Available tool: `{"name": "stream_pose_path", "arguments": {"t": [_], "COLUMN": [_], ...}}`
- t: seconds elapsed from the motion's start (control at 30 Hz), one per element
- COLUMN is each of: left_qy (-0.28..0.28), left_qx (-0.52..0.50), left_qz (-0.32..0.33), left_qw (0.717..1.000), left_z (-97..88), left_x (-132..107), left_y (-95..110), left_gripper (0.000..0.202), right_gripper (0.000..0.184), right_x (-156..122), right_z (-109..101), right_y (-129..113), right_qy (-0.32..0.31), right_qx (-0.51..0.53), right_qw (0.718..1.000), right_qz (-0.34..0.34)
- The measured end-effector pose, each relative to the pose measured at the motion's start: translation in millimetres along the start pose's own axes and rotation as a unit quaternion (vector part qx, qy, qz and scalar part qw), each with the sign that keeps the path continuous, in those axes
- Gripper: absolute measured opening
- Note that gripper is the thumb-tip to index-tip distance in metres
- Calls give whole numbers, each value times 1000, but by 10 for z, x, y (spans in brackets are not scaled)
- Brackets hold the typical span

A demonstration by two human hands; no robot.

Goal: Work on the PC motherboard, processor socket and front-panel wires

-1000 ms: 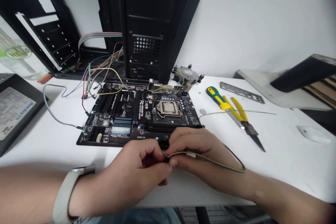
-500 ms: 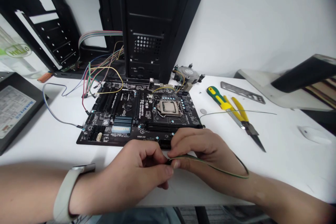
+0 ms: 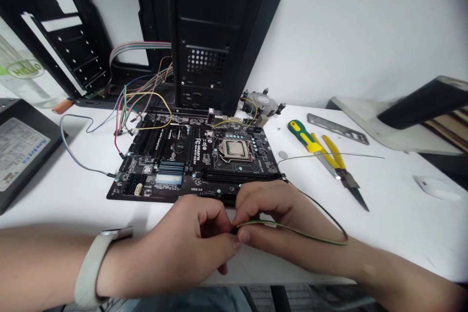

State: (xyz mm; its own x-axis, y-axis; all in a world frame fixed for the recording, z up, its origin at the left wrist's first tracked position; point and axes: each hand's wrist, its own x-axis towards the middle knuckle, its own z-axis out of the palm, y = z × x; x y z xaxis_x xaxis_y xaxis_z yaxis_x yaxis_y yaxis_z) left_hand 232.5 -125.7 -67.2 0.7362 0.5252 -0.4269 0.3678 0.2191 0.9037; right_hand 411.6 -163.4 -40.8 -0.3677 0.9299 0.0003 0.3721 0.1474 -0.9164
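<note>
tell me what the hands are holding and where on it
The left hand and right hand pinch a thin green-and-yellow wire near its dark end, mostly hidden between them.

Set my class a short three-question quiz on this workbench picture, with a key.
1. Which wrist wears the white strap, left or right?
2. True or false: the Gigabyte motherboard lies flat on the white desk.
3. What do the left hand and right hand pinch?
A) a thin green-and-yellow wire
B) a screwdriver
C) a ribbon cable

Key: 1 left; 2 true; 3 A
</note>
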Motion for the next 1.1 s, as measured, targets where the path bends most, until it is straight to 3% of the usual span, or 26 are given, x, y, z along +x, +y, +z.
{"name": "stream_pose_path", "arguments": {"t": [0.2,0.37,0.5,0.57,0.73,1.1], "left_qy": [7,-31,-116,-149,-181,-167], "left_qx": [55,-35,-241,-295,-330,-356], "left_qz": [64,31,5,-10,-31,-46], "left_qw": [996,998,964,944,926,918], "left_z": [7,8,-13,-26,-38,-43], "left_x": [-38,-21,38,61,76,87], "left_y": [-39,-48,-68,-82,-99,-74], "left_gripper": [15,17,37,43,46,45], "right_gripper": [16,17,21,23,21,20], "right_x": [-1,-9,-12,-15,-34,-28], "right_z": [42,56,54,55,46,42], "right_y": [-26,-32,-19,-10,-17,-3], "right_qy": [34,41,37,41,37,23], "right_qx": [20,102,152,164,135,156], "right_qw": [995,976,969,968,971,966], "right_qz": [95,188,192,187,193,206]}}
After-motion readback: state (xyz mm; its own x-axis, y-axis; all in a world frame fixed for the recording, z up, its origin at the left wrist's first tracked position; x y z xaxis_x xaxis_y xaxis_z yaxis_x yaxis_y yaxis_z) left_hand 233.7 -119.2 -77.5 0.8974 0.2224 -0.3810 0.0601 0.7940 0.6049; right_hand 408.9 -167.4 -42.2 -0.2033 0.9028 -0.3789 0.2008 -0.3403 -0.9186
